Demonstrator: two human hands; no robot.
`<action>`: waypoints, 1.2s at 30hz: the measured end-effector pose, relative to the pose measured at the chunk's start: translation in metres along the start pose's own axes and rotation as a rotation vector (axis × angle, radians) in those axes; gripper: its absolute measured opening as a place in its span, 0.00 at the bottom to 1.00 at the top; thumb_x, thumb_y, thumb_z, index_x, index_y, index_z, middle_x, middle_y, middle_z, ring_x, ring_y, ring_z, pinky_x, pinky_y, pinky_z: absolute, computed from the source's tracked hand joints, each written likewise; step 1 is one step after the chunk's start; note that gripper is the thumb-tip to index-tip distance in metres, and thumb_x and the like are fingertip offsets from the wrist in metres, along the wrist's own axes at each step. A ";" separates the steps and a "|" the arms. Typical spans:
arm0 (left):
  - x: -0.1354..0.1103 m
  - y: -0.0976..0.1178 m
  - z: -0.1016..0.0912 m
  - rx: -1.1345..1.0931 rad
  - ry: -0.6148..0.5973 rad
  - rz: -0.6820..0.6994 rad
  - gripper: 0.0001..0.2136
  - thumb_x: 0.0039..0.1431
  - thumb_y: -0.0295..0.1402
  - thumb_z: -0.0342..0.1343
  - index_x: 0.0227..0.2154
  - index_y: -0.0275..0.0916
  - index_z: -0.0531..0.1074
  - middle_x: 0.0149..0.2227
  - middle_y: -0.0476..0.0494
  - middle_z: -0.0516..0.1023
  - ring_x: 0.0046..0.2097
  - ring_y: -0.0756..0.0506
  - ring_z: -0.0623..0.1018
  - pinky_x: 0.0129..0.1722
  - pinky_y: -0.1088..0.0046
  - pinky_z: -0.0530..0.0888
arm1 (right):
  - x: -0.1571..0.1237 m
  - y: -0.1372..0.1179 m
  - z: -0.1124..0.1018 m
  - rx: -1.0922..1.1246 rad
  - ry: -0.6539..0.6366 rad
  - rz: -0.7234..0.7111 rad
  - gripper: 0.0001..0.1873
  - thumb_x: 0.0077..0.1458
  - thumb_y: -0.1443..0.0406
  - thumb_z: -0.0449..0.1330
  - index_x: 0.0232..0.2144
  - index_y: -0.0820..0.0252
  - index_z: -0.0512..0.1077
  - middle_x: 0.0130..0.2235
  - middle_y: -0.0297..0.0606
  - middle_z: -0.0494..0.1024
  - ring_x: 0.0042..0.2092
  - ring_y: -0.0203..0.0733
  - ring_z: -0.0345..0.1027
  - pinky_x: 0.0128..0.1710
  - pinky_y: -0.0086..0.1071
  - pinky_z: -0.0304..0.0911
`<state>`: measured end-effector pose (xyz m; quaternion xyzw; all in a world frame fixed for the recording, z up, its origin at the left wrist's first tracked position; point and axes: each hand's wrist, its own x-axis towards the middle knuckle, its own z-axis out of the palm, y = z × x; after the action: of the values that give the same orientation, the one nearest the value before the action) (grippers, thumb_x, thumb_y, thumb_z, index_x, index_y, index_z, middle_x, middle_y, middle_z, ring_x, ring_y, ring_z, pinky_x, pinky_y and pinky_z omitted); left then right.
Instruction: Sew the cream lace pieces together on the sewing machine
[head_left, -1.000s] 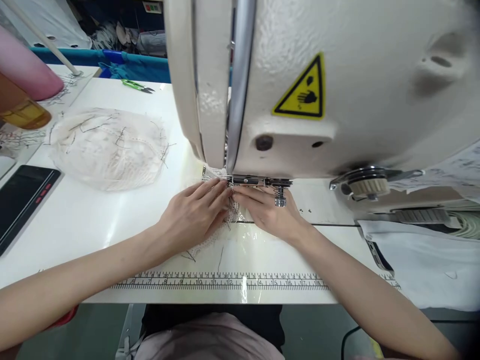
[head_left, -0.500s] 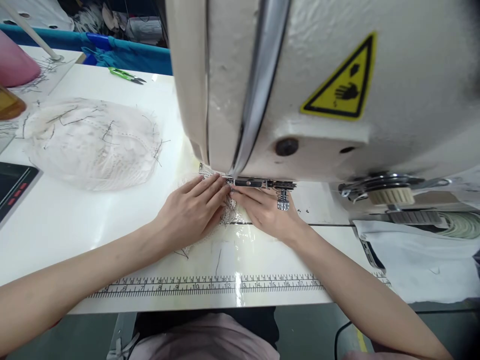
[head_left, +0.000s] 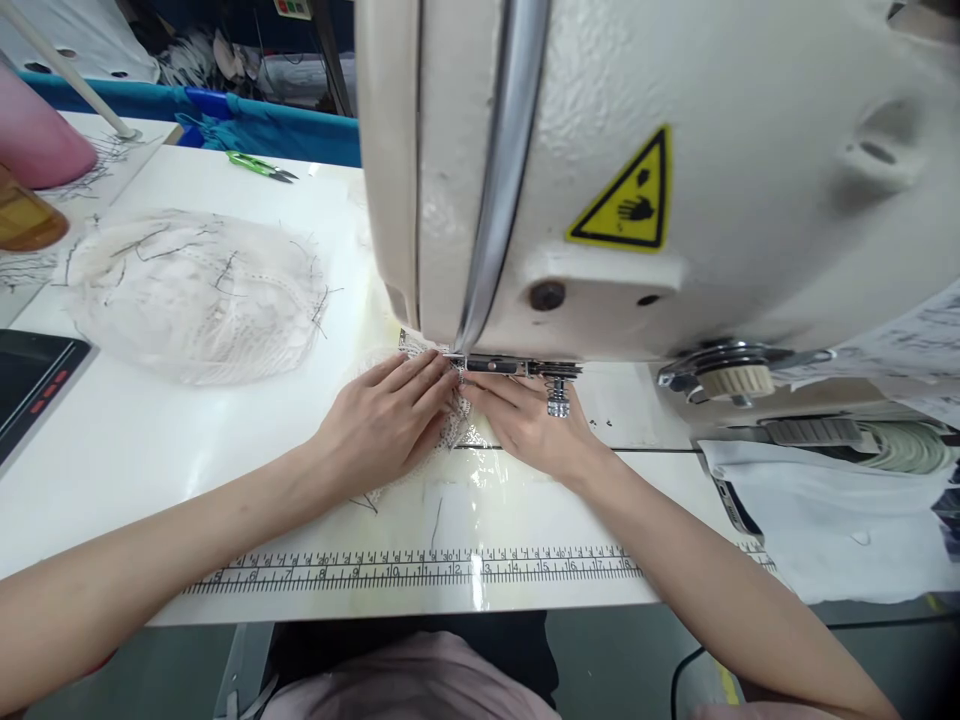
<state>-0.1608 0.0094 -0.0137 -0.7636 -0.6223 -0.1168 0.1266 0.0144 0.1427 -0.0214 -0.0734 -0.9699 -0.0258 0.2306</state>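
Note:
Under the head of the sewing machine (head_left: 450, 200) lies a piece of pale lace (head_left: 455, 428), mostly covered by my hands. My left hand (head_left: 390, 410) rests flat on the lace, fingers stretched toward the presser foot (head_left: 491, 364). From the other side, my right hand (head_left: 529, 420) reaches in with its fingers extended, tips touching the lace's right edge. The presser foot and its spring screw (head_left: 557, 397) partly cover the right fingers. Dark thread ends stick out of the lace below my left hand.
A pile of sheer pale fabric (head_left: 195, 310) with dark threads lies left. Green thread snips (head_left: 259, 166) sit behind it. A black device (head_left: 37, 375) is at the left edge, a printed ruler (head_left: 420, 570) along the front, white cloth (head_left: 817, 520) at right.
The view has shifted slightly, so the machine head and its warning label appear moved. Both hands and the lace keep almost the same place.

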 end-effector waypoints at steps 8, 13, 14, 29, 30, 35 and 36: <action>0.002 -0.001 -0.017 0.061 0.007 0.050 0.17 0.68 0.34 0.48 0.55 0.34 0.69 0.56 0.38 0.73 0.56 0.39 0.74 0.56 0.58 0.70 | -0.003 -0.003 -0.001 -0.129 0.017 -0.008 0.18 0.60 0.73 0.51 0.46 0.52 0.73 0.51 0.28 0.77 0.41 0.39 0.70 0.44 0.38 0.60; -0.026 -0.015 -0.048 0.022 0.070 0.402 0.25 0.64 0.53 0.47 0.47 0.37 0.74 0.50 0.40 0.78 0.47 0.39 0.79 0.36 0.63 0.75 | 0.002 -0.001 -0.005 -0.069 -0.003 -0.058 0.19 0.58 0.77 0.49 0.43 0.54 0.72 0.48 0.28 0.78 0.42 0.36 0.69 0.37 0.33 0.58; -0.036 -0.016 -0.052 0.033 0.060 0.468 0.26 0.63 0.55 0.46 0.47 0.38 0.74 0.50 0.41 0.78 0.45 0.41 0.79 0.32 0.65 0.74 | 0.003 0.000 -0.005 -0.040 0.005 -0.061 0.20 0.57 0.78 0.49 0.43 0.55 0.72 0.47 0.29 0.78 0.42 0.36 0.69 0.36 0.33 0.58; -0.007 -0.018 -0.058 -0.014 -0.101 0.134 0.08 0.65 0.32 0.49 0.40 0.34 0.70 0.29 0.44 0.75 0.30 0.44 0.75 0.28 0.69 0.67 | 0.003 -0.002 0.001 0.284 0.075 -0.052 0.07 0.60 0.71 0.56 0.36 0.57 0.73 0.40 0.32 0.79 0.44 0.36 0.70 0.39 0.33 0.58; -0.001 -0.020 -0.052 0.039 -0.087 0.179 0.07 0.64 0.27 0.48 0.40 0.34 0.71 0.28 0.46 0.74 0.29 0.46 0.73 0.29 0.69 0.66 | 0.003 -0.002 0.001 0.288 0.067 -0.058 0.07 0.60 0.71 0.56 0.36 0.57 0.73 0.39 0.32 0.79 0.44 0.36 0.70 0.39 0.33 0.58; 0.008 -0.022 -0.028 0.211 0.098 0.253 0.13 0.57 0.16 0.47 0.29 0.38 0.73 0.21 0.52 0.69 0.24 0.49 0.66 0.30 0.70 0.62 | 0.001 -0.001 0.002 0.290 0.048 -0.014 0.09 0.60 0.69 0.55 0.42 0.57 0.72 0.42 0.35 0.78 0.45 0.39 0.70 0.42 0.35 0.62; 0.007 -0.022 -0.027 0.222 0.110 0.252 0.13 0.57 0.16 0.47 0.28 0.38 0.73 0.21 0.53 0.68 0.24 0.50 0.65 0.31 0.69 0.62 | 0.001 -0.002 0.003 0.278 0.036 0.005 0.10 0.60 0.67 0.55 0.45 0.57 0.71 0.44 0.36 0.77 0.45 0.40 0.70 0.43 0.36 0.62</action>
<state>-0.1811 0.0112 0.0147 -0.8094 -0.5228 -0.0720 0.2577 0.0120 0.1415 -0.0237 -0.0428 -0.9596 0.1080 0.2561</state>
